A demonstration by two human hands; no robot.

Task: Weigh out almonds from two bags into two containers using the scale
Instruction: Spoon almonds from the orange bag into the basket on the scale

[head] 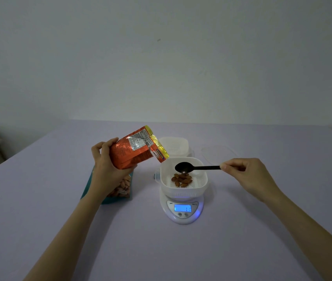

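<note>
Left hand (108, 165): fingers (97, 151) curled and clamped round the lower body of the orange bag (134, 151), thumb on the near side. The bag is held off the worktop (161, 250), tilted to the right, with its yellow-edged mouth just at the far-left rim of the container (183, 192). Right hand (246, 175): fingers together, pinching the end of the black spoon (193, 167) handle between thumb and forefinger, the rest curled in. The spoon lies roughly level, its bowl over the container's far half and above the almonds (182, 179); whether it carries anything cannot be told. The almonds, a small brown cluster, lie on the perforated floor of the white container, which sits on the platform of the white scale (183, 211). The display (182, 208) is lit blue; the digits are too small to read with confidence. A second white container (174, 148) stands just behind the first, partly hidden by the orange bag. A teal bag (118, 189) with almonds pictured on it lies flat on the worktop under the left wrist, left of the scale. A clear lid (218, 152) lies beyond the right hand.
</note>
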